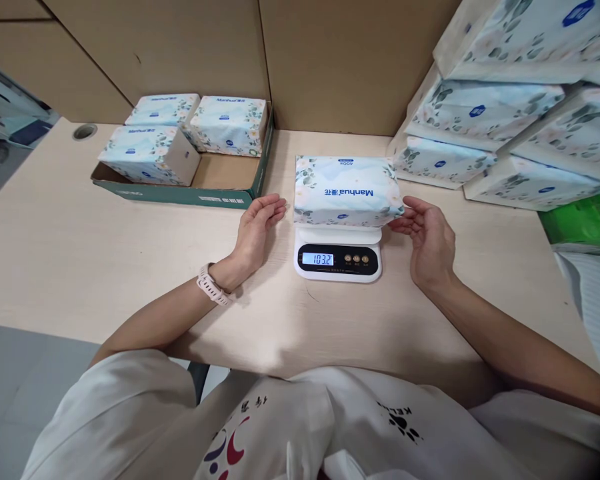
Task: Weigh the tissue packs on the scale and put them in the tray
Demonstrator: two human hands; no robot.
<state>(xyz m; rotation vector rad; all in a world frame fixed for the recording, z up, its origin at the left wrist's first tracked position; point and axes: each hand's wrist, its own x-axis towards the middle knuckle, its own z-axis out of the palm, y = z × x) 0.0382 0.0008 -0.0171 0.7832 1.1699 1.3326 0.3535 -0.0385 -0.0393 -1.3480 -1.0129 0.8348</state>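
I'm viewing a pale-blue floral rectangular tissue pack (349,190) sitting on a white plastic scale (339,235), left hand (257,230) and right hand (430,240) flanking it released, beige table (115,267) stretching leftward.

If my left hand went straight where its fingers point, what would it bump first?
Probably the Manhua pack on the white scale: your left hand points at its left end across bare tabletop, though the exact height is hard to judge.

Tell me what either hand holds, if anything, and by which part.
Nothing appears held: the tissue pack rests on the scale between the left hand and the right hand, both open.
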